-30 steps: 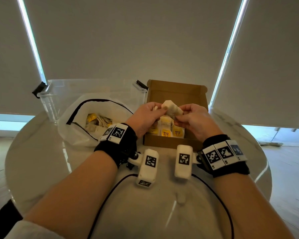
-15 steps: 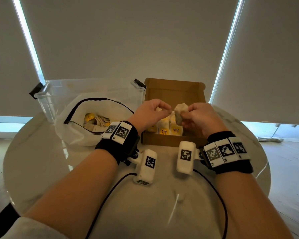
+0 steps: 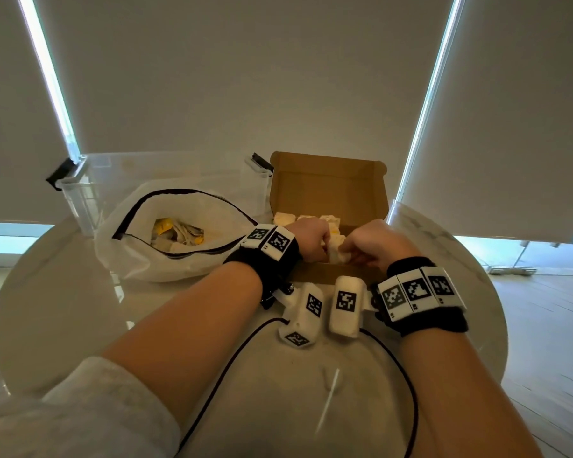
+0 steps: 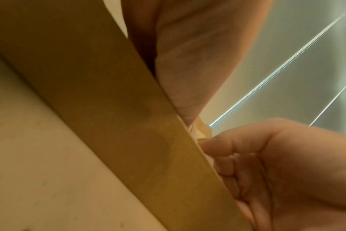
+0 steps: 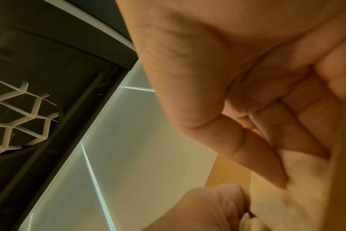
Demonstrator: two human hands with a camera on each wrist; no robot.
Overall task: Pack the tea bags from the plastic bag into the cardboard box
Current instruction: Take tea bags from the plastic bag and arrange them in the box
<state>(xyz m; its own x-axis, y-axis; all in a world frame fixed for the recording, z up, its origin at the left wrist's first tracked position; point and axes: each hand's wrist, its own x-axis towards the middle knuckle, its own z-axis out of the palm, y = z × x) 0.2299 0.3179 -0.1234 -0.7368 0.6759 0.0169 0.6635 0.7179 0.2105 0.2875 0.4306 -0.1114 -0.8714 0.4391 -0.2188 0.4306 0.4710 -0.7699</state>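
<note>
Both hands meet low over the near edge of the cardboard box (image 3: 328, 190); the left hand (image 3: 310, 241) and right hand (image 3: 374, 244) each pinch with curled fingers one pale, crumpled tea bag (image 3: 337, 254) held between them, just inside the front wall; its label cannot be read. The box is plain brown corrugated card, matte, its lid flap standing upright at twelve o'clock; soft cream and yellow packets (image 3: 328, 221) sit in a row inside, partly hidden behind the knuckles. At ten o'clock from the hands lies the plastic bag (image 3: 139, 259), cloudy and wrinkled, its dark zip rim gaping in an oval; more yellow and beige tea bags show through the mouth, their number unclear. Behind it stands a clear, hard-walled tub (image 3: 80, 200), cut off by the bag. All rest on a round, glossy, marble-like table (image 3: 63, 309). In the left wrist view the box wall (image 4: 118, 109) fills the frame diagonally, blurred; the right wrist view shows mostly palm and folded fingers (image 5: 298, 125).
</note>
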